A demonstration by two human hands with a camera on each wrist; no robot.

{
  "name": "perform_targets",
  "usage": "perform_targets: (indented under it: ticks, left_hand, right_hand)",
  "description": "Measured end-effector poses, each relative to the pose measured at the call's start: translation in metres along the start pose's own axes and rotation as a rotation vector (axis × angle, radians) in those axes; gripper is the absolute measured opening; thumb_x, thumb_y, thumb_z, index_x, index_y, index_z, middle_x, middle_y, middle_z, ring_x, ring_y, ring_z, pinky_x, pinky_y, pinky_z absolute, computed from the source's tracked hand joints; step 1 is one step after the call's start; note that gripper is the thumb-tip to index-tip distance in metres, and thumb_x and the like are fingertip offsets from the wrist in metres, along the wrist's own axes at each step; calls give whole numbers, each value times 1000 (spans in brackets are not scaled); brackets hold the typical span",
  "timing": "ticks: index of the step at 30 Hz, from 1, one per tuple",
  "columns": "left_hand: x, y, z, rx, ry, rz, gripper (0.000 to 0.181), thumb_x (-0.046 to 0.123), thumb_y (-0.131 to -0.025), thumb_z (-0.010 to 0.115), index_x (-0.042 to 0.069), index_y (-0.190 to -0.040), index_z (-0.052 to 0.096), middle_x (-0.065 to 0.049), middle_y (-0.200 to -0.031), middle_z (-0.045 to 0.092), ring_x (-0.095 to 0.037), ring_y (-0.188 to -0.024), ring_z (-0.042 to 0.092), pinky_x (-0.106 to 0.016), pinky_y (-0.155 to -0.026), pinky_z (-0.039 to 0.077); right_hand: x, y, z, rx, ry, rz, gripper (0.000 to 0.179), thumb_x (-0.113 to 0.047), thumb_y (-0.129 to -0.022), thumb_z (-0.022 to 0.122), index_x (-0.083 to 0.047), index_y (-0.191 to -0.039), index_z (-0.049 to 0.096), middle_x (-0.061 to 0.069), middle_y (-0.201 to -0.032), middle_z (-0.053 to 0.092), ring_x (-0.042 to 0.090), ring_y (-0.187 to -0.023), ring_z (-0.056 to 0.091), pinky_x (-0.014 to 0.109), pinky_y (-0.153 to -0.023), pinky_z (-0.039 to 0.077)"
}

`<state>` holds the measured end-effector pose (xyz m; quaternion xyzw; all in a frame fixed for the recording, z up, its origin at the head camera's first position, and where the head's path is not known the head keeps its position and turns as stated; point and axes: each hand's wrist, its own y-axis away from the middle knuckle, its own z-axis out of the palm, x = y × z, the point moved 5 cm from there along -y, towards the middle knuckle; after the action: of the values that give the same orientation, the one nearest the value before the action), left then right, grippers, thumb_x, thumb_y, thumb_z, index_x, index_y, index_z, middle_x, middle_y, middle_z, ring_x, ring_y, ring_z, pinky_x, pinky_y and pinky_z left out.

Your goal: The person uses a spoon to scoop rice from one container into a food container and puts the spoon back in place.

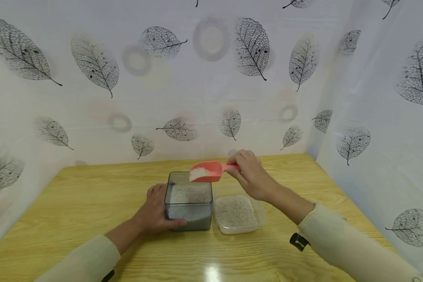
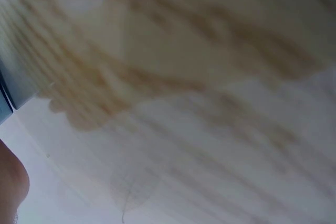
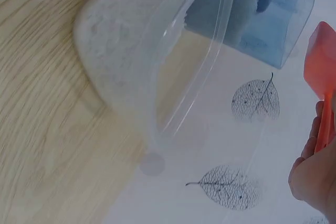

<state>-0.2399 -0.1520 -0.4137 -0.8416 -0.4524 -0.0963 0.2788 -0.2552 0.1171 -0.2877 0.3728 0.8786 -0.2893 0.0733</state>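
Note:
A red-pink scoop (image 1: 216, 171) with pale grains in its bowl is held by the handle in my right hand (image 1: 252, 176). It hangs over the right rim of a tall, see-through grey container (image 1: 192, 218), which has pale grains inside. My left hand (image 1: 155, 214) grips that container at its left side, thumb along the front. In the right wrist view, fingers wrap the handle of the scoop (image 3: 319, 69). Only a sliver of the left hand (image 2: 11, 184) shows in the left wrist view, beside an edge of the grey container (image 2: 5, 103).
Right beside the container, a low clear plastic tub (image 1: 237, 230) of pale grains stands under my right forearm. Both sit on a wood-grain table (image 1: 91, 196). A white leaf-print sheet (image 1: 204, 90) hangs behind and along the sides.

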Motion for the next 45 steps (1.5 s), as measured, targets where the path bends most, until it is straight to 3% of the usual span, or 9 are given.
perform_targets:
  ticks: [8, 15, 22, 30, 38, 45]
  left_hand:
    - [2, 1, -2, 4, 7, -4, 111, 64, -67, 78, -3, -144, 34, -15, -130, 52, -36, -125, 42, -54, -110, 21]
    - [1, 1, -1, -2, 1, 0, 111, 65, -68, 77, -2, -145, 32, -15, -130, 52, -35, -126, 41, -54, -110, 22]
    - [1, 1, -1, -7, -2, -7, 110, 66, -68, 77, -2, -144, 34, -14, -130, 53, -34, -125, 41, -54, -110, 21]
    - [2, 0, -1, 3, -8, 10, 110, 67, -69, 76, -2, -143, 35, -14, -129, 53, -34, -124, 42, -53, -109, 22]
    - [0, 0, 0, 2, -6, 1, 109, 66, -69, 76, -1, -144, 34, -14, -129, 53, -35, -125, 41, -54, -110, 22]
    - [-1, 0, 1, -5, -8, -8, 110, 66, -69, 77, -2, -144, 34, -14, -128, 52, -35, -125, 41, -54, -109, 22]
  right_hand:
    - [22, 20, -19, 43, 40, -7, 16, -20, -102, 56, -5, -104, 61, 5, -98, 56, 19, -89, 42, 38, -80, 33]
    - [40, 47, -25, 7, 51, 44, 8, -16, -100, 58, -8, -102, 60, 1, -96, 54, 18, -91, 40, 40, -80, 29]
    - [51, 65, -26, -20, 119, 19, 6, -16, -98, 62, -12, -98, 59, -5, -93, 51, 15, -91, 40, 39, -79, 27]
    - [58, 75, -25, -64, 246, -55, 7, -15, -95, 66, -13, -99, 61, -4, -97, 54, 14, -91, 41, 36, -79, 27]
    - [59, 82, -28, -94, 360, -179, 8, -22, -97, 63, -15, -100, 60, -7, -96, 48, 11, -88, 35, 31, -76, 23]
    - [52, 82, -34, -80, 492, -371, 29, -39, -104, 44, -15, -102, 59, -2, -101, 48, 19, -94, 41, 35, -80, 30]
